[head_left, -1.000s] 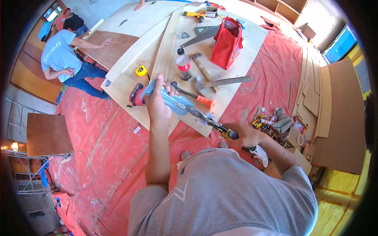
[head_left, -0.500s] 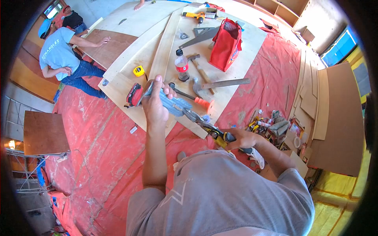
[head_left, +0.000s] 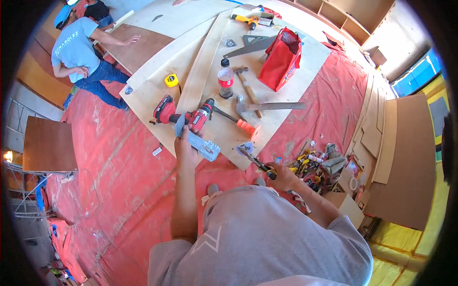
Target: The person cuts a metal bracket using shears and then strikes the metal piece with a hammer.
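Note:
My left hand [head_left: 186,150] is closed around a bent grey sheet-metal strip [head_left: 205,147], held over the front corner of the plywood table. My right hand [head_left: 284,177] grips a pair of snips [head_left: 259,164] with black and yellow handles. Their jaws are apart from the strip, to its right. Just beyond my left hand lies a red and black cordless drill [head_left: 202,116]. A long tool with an orange handle [head_left: 247,127] rests to the right of the drill. Whether the snips' jaws are parted is hard to make out.
On the plywood [head_left: 152,100] are a tape measure [head_left: 171,80], a bottle [head_left: 225,82], a hammer [head_left: 249,90], a handsaw [head_left: 250,47] and a red bag [head_left: 281,62]. Tools lie heaped [head_left: 315,167] on the red floor sheet. A co-worker [head_left: 78,50] leans on a brown board at left.
The snips have come away from the metal strip and moved lower. My left hand has dropped and turned the strip, uncovering the red drill behind it.

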The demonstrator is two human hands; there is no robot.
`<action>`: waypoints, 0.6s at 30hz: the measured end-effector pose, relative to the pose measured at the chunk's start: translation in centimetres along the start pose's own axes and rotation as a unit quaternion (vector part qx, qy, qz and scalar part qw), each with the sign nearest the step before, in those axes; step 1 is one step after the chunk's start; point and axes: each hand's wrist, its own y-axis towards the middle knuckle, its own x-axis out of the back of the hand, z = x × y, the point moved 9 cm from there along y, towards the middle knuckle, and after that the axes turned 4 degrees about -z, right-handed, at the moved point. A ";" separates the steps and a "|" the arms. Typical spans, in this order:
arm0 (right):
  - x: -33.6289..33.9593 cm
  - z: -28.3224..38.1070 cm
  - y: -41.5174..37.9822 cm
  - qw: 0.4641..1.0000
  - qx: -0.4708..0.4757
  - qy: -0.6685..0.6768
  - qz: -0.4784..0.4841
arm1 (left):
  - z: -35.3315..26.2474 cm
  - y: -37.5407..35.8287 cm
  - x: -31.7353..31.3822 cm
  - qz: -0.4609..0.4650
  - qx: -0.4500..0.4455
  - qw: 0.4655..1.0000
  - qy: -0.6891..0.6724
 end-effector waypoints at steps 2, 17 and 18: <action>-1.4 -0.6 1.2 0.998 0.051 -0.012 -0.017 | 1.1 -0.1 2.7 -0.021 -0.002 1.000 -0.005; -7.8 5.8 12.8 0.933 0.161 -0.261 -0.186 | 5.2 -5.2 15.8 -0.148 -0.007 0.989 0.030; -7.8 5.7 13.0 0.929 0.170 -0.264 -0.195 | 5.7 -5.2 16.6 -0.143 -0.005 0.989 0.023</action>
